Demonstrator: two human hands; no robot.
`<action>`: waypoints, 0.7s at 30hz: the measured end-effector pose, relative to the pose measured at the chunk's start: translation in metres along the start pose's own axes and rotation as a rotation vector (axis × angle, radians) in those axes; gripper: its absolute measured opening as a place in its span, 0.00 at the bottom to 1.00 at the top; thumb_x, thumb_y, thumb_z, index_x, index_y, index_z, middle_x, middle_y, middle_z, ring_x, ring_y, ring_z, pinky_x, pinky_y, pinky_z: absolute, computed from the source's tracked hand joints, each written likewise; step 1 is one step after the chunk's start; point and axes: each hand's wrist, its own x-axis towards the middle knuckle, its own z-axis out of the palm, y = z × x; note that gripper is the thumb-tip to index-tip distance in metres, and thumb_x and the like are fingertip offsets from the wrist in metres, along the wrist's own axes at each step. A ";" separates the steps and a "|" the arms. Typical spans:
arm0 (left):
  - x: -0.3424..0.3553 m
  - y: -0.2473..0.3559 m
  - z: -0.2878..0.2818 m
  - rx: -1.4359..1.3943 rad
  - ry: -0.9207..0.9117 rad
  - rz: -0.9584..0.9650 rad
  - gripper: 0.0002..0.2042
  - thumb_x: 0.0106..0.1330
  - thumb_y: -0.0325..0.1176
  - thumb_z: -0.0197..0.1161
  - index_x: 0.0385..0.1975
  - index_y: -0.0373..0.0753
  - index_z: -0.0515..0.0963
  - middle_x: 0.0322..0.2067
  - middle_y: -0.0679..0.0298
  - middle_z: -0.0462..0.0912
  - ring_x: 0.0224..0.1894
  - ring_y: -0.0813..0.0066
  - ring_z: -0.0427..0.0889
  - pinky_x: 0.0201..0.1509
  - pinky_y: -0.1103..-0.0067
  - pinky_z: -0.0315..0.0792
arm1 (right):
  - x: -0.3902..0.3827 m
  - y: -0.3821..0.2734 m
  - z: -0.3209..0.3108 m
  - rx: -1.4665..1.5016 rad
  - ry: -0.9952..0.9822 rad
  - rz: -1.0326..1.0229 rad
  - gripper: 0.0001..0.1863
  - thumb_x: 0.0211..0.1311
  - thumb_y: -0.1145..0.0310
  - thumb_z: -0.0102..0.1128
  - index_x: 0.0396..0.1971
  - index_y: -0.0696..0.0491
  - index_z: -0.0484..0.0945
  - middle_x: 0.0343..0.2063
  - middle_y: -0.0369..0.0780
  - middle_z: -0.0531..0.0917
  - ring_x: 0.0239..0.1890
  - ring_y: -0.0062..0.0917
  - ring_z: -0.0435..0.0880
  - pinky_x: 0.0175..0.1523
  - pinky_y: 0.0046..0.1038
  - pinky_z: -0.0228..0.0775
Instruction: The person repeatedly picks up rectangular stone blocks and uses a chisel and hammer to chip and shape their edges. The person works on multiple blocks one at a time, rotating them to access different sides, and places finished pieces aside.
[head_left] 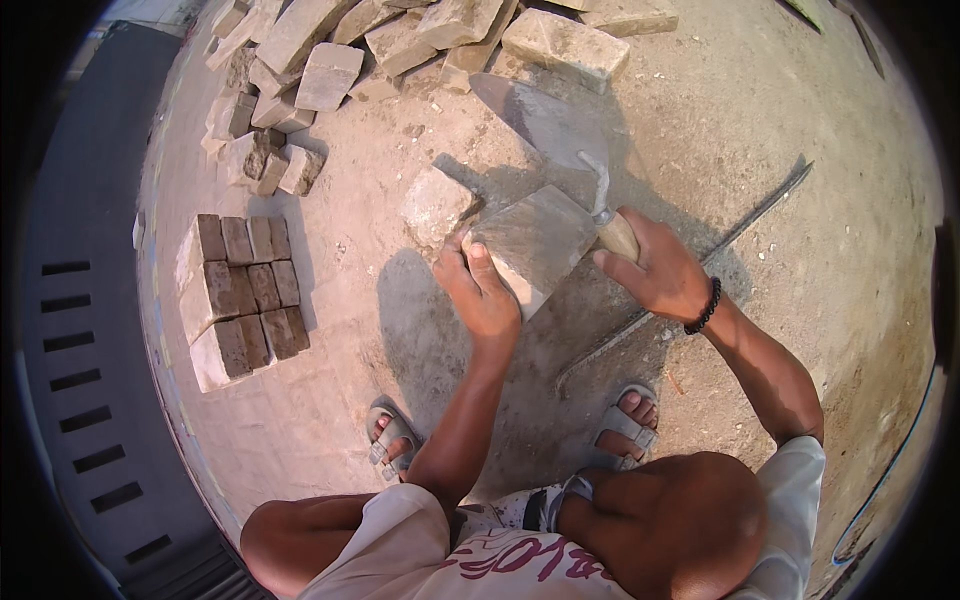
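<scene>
– Any writing?
– Reddish lettering [535, 560] on the pale shirt [485, 583], bent by the lens
– The surface?
– Sunlit, sandy ground [760, 380], a thin rod [740, 230] lying across it, heaped bricks [400, 42] beyond, a neat stack [240, 295] at left
– And the hands?
– The left hand [485, 293] grips a brick [535, 240] in front of the person; the right hand [662, 265] grasps the trowel [556, 122] by its handle

Caught hard sunlight from behind the camera, threw dark shadows [405, 310] across bright ground [850, 280], and bowed edges near a black rim
</scene>
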 end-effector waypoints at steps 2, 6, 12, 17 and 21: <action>0.001 0.002 0.003 -0.020 -0.003 -0.016 0.23 0.78 0.45 0.41 0.53 0.27 0.69 0.47 0.48 0.72 0.52 0.58 0.70 0.60 0.66 0.61 | -0.008 -0.001 0.012 0.104 0.082 -0.142 0.22 0.63 0.58 0.59 0.44 0.64 0.72 0.27 0.48 0.79 0.29 0.33 0.80 0.37 0.37 0.72; 0.005 -0.001 0.007 0.000 0.005 0.022 0.24 0.78 0.46 0.41 0.54 0.28 0.69 0.47 0.49 0.72 0.52 0.58 0.70 0.60 0.66 0.61 | 0.011 0.001 -0.003 -0.028 -0.151 0.153 0.21 0.64 0.59 0.59 0.45 0.62 0.72 0.28 0.46 0.80 0.30 0.31 0.80 0.38 0.35 0.71; 0.000 -0.002 0.007 0.032 0.018 0.010 0.23 0.78 0.46 0.42 0.53 0.28 0.69 0.47 0.48 0.72 0.52 0.57 0.70 0.60 0.66 0.62 | -0.001 0.015 0.016 -0.053 -0.031 0.022 0.21 0.62 0.59 0.60 0.45 0.62 0.72 0.29 0.46 0.80 0.32 0.31 0.80 0.39 0.34 0.71; 0.002 -0.004 0.000 0.014 0.016 -0.008 0.23 0.78 0.45 0.42 0.54 0.28 0.69 0.48 0.48 0.71 0.53 0.57 0.70 0.61 0.66 0.61 | -0.003 -0.020 0.013 0.027 0.087 -0.028 0.23 0.60 0.59 0.60 0.46 0.63 0.72 0.31 0.49 0.81 0.34 0.37 0.82 0.42 0.37 0.72; -0.005 -0.007 0.008 -0.148 0.030 -0.024 0.22 0.78 0.43 0.42 0.55 0.27 0.66 0.50 0.47 0.69 0.55 0.58 0.68 0.62 0.66 0.60 | -0.008 0.034 0.024 -0.223 -0.093 0.130 0.24 0.60 0.59 0.60 0.46 0.64 0.72 0.30 0.52 0.81 0.35 0.41 0.82 0.42 0.40 0.72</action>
